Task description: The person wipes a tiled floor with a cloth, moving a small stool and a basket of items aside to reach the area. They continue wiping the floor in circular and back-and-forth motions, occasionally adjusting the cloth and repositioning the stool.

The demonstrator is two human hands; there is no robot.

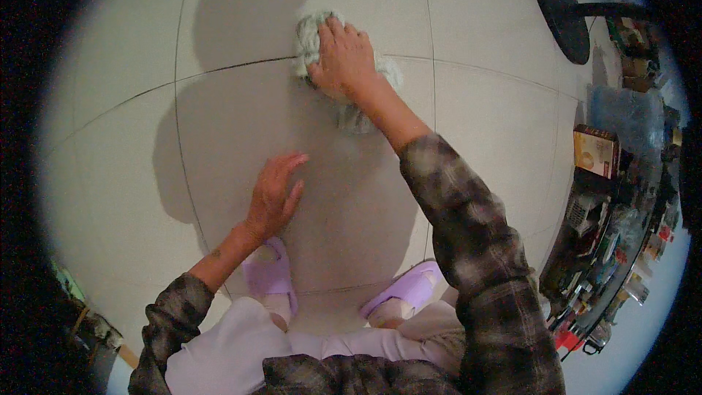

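My right hand presses down on a crumpled pale cloth on the tiled floor, its fingers curled over the bunched fabric. Part of the cloth spreads out under the wrist and forearm. My left hand hovers empty above the floor in front of my left foot, its thumb apart from the fingers. Below it is a lilac slipper; the other lilac slipper is on my right foot.
A black round stand base is at the upper right. Along the right side stand a cardboard box and a crowded row of assorted small items. Dark grout lines cross the floor, and my shadow falls over it.
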